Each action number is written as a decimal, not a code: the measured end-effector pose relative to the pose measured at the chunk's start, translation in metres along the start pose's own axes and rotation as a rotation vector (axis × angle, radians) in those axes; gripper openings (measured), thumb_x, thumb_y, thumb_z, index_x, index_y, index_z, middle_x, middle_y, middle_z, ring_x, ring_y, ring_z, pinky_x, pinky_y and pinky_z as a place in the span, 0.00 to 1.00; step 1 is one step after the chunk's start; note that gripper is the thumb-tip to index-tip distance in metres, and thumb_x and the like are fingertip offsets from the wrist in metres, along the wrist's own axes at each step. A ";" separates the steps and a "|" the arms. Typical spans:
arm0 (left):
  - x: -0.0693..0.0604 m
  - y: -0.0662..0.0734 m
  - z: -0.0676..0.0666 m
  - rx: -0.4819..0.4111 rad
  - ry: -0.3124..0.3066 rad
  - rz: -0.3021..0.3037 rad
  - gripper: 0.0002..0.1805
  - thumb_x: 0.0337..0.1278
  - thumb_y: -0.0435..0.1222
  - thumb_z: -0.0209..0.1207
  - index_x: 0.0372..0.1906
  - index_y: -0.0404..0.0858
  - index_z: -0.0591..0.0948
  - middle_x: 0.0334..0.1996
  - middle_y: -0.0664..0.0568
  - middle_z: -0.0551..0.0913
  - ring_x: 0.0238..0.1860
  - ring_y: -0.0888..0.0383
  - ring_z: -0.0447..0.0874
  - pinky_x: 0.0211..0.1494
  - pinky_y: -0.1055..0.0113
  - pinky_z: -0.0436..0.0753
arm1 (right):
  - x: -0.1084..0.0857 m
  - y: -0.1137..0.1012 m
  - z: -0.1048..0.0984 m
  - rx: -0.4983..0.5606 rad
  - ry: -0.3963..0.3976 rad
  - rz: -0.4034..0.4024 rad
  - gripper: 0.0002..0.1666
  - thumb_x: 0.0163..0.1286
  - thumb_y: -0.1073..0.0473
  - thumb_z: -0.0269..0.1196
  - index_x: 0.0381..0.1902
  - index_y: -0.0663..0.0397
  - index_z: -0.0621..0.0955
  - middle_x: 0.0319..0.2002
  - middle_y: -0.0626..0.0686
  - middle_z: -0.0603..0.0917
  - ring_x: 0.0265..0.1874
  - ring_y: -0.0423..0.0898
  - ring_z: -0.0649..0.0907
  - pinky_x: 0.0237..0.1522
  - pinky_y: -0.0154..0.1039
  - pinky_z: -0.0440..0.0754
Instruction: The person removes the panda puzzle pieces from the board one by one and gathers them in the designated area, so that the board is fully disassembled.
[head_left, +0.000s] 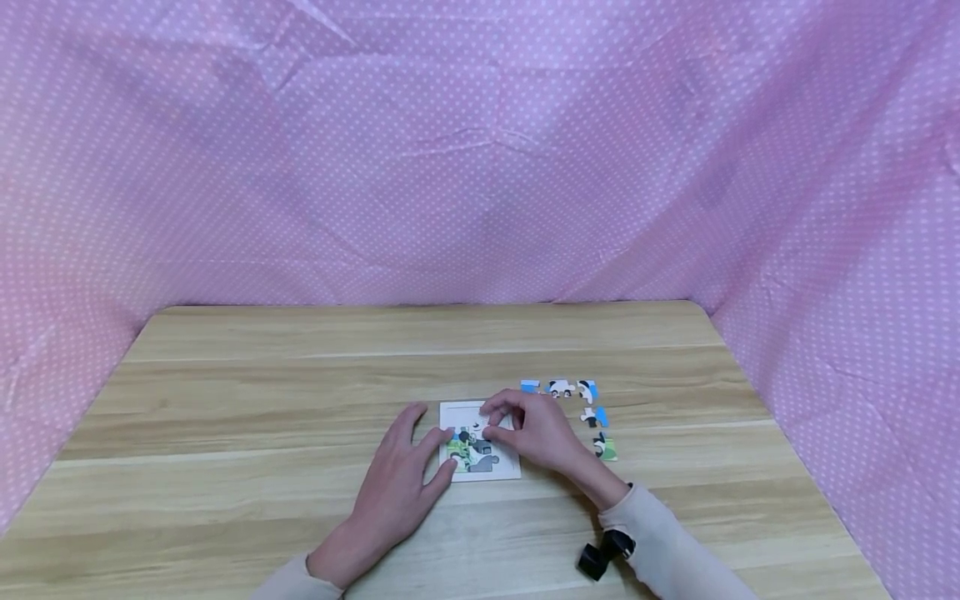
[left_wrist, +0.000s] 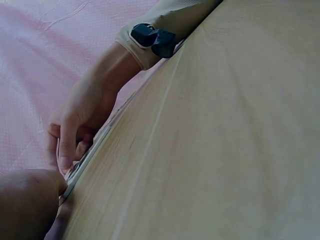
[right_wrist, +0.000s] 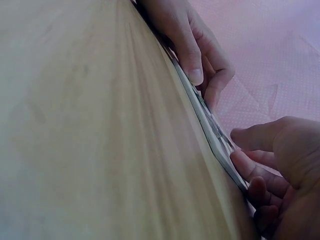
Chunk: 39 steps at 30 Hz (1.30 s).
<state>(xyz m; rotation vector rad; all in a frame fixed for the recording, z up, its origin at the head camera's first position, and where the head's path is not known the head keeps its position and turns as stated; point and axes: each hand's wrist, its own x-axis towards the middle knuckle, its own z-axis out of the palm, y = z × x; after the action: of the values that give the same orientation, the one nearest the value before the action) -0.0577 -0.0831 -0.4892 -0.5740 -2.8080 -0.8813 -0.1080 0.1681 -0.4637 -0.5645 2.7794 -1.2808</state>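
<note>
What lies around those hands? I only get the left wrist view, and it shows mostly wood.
Observer: In the head view, several loose puzzle pieces lie on the table, beyond and to the right of the right hand.
Operator: And what's underneath that hand? It's too edge-on for me.
Observer: A white puzzle board, with green and grey pieces on its lower part.
Operator: I see only a bit of the left hand. How is it placed?
Observer: It's spread out at the board's left side.
</note>
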 end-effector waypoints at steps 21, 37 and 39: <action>0.001 0.003 0.001 0.000 0.032 0.017 0.20 0.71 0.46 0.72 0.61 0.43 0.90 0.76 0.32 0.72 0.78 0.33 0.70 0.77 0.34 0.75 | -0.001 0.000 0.002 0.125 0.013 0.003 0.11 0.65 0.62 0.83 0.45 0.47 0.94 0.32 0.39 0.90 0.21 0.34 0.72 0.26 0.29 0.66; 0.007 0.018 0.008 0.059 0.083 -0.043 0.15 0.67 0.49 0.73 0.46 0.43 0.86 0.70 0.29 0.74 0.73 0.29 0.74 0.77 0.32 0.75 | -0.002 0.004 0.003 0.166 0.034 -0.049 0.12 0.65 0.62 0.82 0.45 0.47 0.94 0.32 0.37 0.89 0.22 0.34 0.72 0.25 0.29 0.66; 0.007 0.018 0.008 0.062 0.083 -0.045 0.15 0.67 0.49 0.73 0.45 0.43 0.86 0.70 0.29 0.74 0.73 0.29 0.74 0.76 0.33 0.75 | -0.002 0.004 0.003 0.184 0.027 -0.049 0.12 0.66 0.62 0.82 0.46 0.47 0.94 0.33 0.37 0.89 0.23 0.34 0.72 0.26 0.29 0.67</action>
<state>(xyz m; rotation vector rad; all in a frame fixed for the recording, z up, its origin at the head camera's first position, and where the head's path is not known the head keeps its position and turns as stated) -0.0571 -0.0628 -0.4842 -0.4559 -2.7726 -0.8040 -0.1067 0.1695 -0.4688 -0.6104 2.6447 -1.5451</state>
